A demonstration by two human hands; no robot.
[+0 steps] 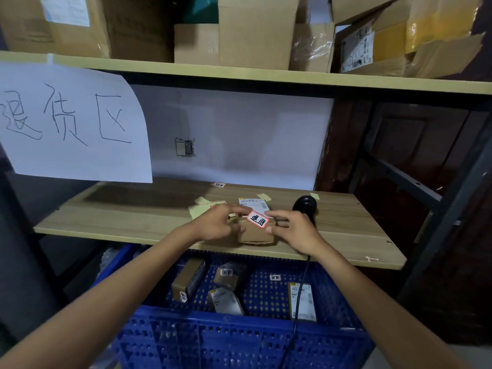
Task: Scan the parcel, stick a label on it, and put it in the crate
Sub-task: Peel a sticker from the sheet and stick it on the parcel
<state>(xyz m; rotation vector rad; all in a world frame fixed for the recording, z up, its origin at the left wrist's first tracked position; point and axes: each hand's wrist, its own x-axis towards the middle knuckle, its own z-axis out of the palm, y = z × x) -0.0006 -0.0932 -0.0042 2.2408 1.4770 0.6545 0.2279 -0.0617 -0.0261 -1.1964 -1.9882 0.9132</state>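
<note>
While both hands (218,222) (295,230) pinch the label (257,219) between them over the parcel (257,234), uneven pressing risks a crooked, creased stick.

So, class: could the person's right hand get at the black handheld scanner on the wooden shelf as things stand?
Probably yes. The black handheld scanner lies just behind the right hand with nothing between them, but the fingers are busy holding the red-edged white label.

Left arm: bare, stretched forward, angled inward.
Left hand (217,223): knuckles up, fingertips pinched together.
Right arm: bare, stretched forward.
Right hand (294,230): forefinger and thumb extended, slightly parted.
</note>
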